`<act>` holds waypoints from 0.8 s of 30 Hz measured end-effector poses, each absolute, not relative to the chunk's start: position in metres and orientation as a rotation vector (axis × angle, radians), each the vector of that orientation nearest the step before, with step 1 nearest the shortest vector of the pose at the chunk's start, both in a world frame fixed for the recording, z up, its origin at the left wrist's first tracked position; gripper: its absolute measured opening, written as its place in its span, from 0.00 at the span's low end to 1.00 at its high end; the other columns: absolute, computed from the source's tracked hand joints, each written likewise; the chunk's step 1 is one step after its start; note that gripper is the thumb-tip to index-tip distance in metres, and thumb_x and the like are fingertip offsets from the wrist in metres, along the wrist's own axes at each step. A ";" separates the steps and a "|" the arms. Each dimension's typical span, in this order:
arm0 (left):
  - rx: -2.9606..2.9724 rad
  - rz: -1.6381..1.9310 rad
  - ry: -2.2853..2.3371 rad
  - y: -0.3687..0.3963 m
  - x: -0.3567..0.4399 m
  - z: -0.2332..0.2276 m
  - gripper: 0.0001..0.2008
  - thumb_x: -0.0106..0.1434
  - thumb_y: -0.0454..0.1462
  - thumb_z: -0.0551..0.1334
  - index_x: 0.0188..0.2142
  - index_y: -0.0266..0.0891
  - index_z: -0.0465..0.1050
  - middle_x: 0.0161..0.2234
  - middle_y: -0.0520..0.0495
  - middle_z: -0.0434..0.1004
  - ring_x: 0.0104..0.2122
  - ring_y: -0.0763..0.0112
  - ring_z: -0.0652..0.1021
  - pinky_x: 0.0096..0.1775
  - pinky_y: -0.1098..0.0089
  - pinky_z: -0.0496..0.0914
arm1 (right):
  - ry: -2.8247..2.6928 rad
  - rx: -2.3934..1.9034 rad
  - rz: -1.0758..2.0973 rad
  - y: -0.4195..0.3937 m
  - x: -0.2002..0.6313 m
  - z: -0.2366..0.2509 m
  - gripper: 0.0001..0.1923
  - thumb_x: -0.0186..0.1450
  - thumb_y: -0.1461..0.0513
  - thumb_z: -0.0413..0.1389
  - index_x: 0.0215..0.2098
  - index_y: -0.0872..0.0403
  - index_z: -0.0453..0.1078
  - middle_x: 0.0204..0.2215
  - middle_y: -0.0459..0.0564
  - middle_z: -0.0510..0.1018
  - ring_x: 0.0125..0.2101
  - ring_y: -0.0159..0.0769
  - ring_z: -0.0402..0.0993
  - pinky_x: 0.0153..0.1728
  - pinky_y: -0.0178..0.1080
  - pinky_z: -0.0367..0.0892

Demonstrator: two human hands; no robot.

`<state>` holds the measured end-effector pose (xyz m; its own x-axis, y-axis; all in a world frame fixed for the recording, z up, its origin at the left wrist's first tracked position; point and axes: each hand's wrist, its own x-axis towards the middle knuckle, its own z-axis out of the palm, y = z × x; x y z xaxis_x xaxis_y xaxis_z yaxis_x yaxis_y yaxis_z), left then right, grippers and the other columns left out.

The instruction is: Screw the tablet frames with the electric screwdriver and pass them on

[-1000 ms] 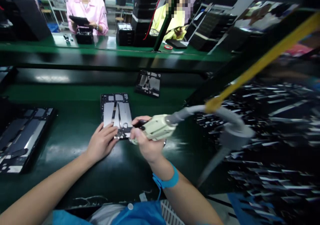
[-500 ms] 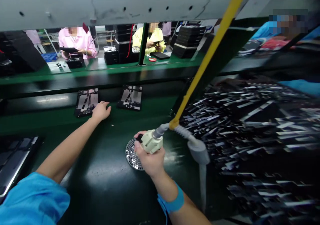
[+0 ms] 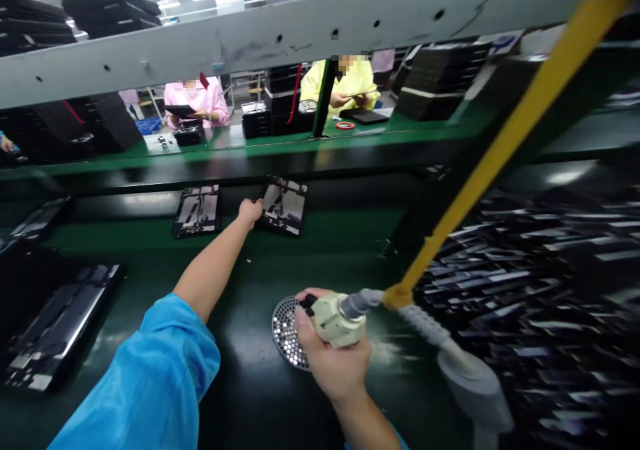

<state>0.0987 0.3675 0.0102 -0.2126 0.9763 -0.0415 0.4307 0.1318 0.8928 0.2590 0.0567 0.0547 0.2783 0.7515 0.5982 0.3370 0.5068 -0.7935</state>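
Observation:
My left hand [image 3: 250,213] reaches far forward, its fingers closed on the left edge of an opened tablet [image 3: 286,205] with its insides bare. That tablet sits slightly askew at the back of the green bench. A second opened tablet [image 3: 198,211] lies to its left, apart from my hand. My right hand [image 3: 336,360] is wrapped around a pale green electric screwdriver [image 3: 336,320] with a grey cable; its tip is hidden. Partly under that hand, a round metal plate full of small holes [image 3: 290,327] rests on the bench [image 3: 240,370].
A yellow strap [image 3: 465,170] runs down to the screwdriver's cable. Rows of blurred dark devices [image 3: 530,303] fill the right side. More opened devices [image 3: 65,327] lie at left. Beyond the grey beam [image 3: 175,53], two people in pink and yellow sit by black stacks [image 3: 435,80].
My left hand has moved right, from the left tablet to the right one, which has turned slightly. The right hand keeps the screwdriver. The whole view has shifted.

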 end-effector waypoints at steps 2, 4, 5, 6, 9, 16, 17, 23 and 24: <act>1.299 1.097 1.756 0.357 0.089 0.017 0.19 0.71 0.44 0.64 0.56 0.36 0.71 0.54 0.40 0.74 0.50 0.59 0.78 0.51 0.53 0.76 | -1.323 -1.074 0.369 0.057 0.260 0.052 0.07 0.62 0.61 0.64 0.39 0.49 0.76 0.34 0.49 0.83 0.32 0.42 0.82 0.37 0.44 0.79; 1.258 1.152 1.763 0.338 0.075 0.024 0.19 0.71 0.44 0.64 0.56 0.37 0.71 0.55 0.40 0.74 0.51 0.58 0.78 0.51 0.52 0.75 | -1.303 -1.087 0.412 0.058 0.261 0.049 0.07 0.62 0.61 0.64 0.39 0.50 0.76 0.34 0.50 0.83 0.31 0.43 0.82 0.37 0.46 0.79; 1.250 1.180 1.751 0.325 0.067 0.027 0.19 0.71 0.44 0.64 0.57 0.37 0.71 0.55 0.40 0.74 0.51 0.58 0.77 0.52 0.52 0.75 | -1.288 -1.098 0.442 0.059 0.261 0.047 0.08 0.62 0.60 0.64 0.40 0.50 0.76 0.34 0.50 0.83 0.31 0.43 0.82 0.37 0.46 0.79; 1.248 1.205 1.731 0.309 0.057 0.030 0.19 0.71 0.44 0.64 0.57 0.37 0.71 0.55 0.40 0.74 0.52 0.57 0.77 0.53 0.51 0.74 | -1.270 -1.108 0.468 0.060 0.261 0.045 0.08 0.62 0.60 0.64 0.40 0.51 0.76 0.34 0.51 0.83 0.31 0.43 0.82 0.36 0.46 0.79; 1.259 1.250 1.652 0.245 0.028 0.035 0.19 0.72 0.42 0.62 0.58 0.36 0.71 0.57 0.38 0.74 0.56 0.58 0.76 0.57 0.52 0.71 | -1.224 -1.125 0.499 0.063 0.261 0.041 0.11 0.61 0.58 0.65 0.40 0.53 0.76 0.33 0.52 0.82 0.29 0.42 0.81 0.34 0.46 0.79; 1.237 1.232 1.531 0.056 -0.022 0.023 0.21 0.73 0.43 0.57 0.61 0.37 0.71 0.57 0.40 0.78 0.53 0.60 0.79 0.55 0.61 0.74 | -1.196 -1.143 0.501 0.071 0.258 0.043 0.11 0.60 0.58 0.65 0.38 0.55 0.77 0.31 0.51 0.82 0.30 0.41 0.80 0.38 0.46 0.78; 1.231 1.227 1.533 0.034 -0.024 0.017 0.21 0.73 0.43 0.57 0.61 0.38 0.71 0.58 0.40 0.77 0.54 0.60 0.79 0.55 0.60 0.74 | -1.194 -1.136 0.491 0.072 0.257 0.044 0.10 0.60 0.58 0.65 0.38 0.55 0.77 0.30 0.51 0.82 0.30 0.41 0.80 0.37 0.46 0.78; 1.411 1.093 1.667 -0.045 -0.029 -0.013 0.21 0.77 0.44 0.51 0.64 0.41 0.65 0.57 0.39 0.78 0.53 0.61 0.80 0.51 0.60 0.77 | -1.187 -1.067 0.470 0.072 0.249 0.050 0.05 0.60 0.60 0.64 0.33 0.53 0.76 0.25 0.48 0.80 0.21 0.36 0.75 0.25 0.39 0.74; 1.502 1.045 1.694 -0.050 -0.031 -0.012 0.22 0.77 0.44 0.51 0.65 0.41 0.64 0.56 0.39 0.78 0.53 0.60 0.80 0.50 0.59 0.77 | -1.185 -1.058 0.475 0.071 0.248 0.051 0.05 0.60 0.60 0.64 0.33 0.53 0.76 0.25 0.48 0.79 0.20 0.36 0.75 0.25 0.39 0.73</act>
<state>-0.0306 -0.0496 -0.0120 -0.1453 0.9885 0.0431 0.4825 0.0327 0.8753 0.2484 0.0712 0.0511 0.3553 0.7811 0.5135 0.2109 0.4682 -0.8581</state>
